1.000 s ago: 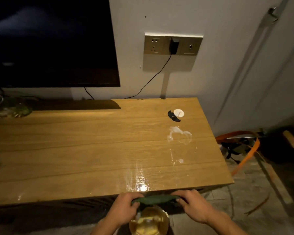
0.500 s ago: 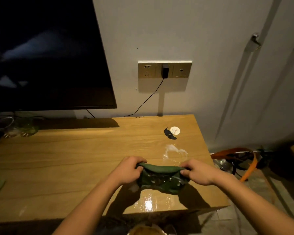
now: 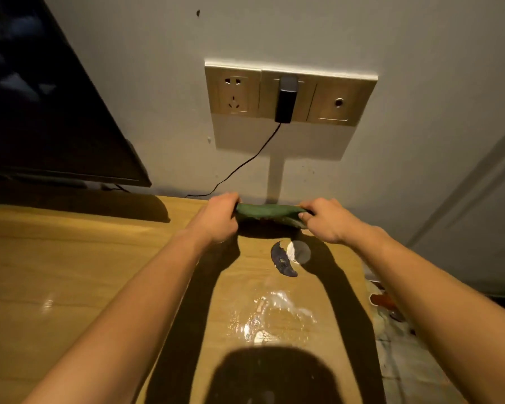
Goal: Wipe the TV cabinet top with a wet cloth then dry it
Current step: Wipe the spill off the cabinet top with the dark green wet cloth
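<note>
The green cloth (image 3: 267, 212) is stretched at twelve o'clock on the cabinet top (image 3: 70, 272), pinched at its ends by the left hand (image 3: 218, 221) and right hand (image 3: 324, 220), probably for one broad stroke; a wet patch (image 3: 274, 316) glistens at six o'clock.

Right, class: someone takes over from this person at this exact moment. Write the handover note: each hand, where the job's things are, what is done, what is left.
Left hand: closed on the left end of the green cloth.
Right hand: closed on its right end.
The cloth is stretched between both hands at the far edge of the cabinet top, near the wall below the socket panel.
A small dark scrap and a white disc lie just nearer than the cloth; a wet patch shines nearer still.
Done: the top is partly wetted.
Left: wipe the whole top, then dry it.
</note>
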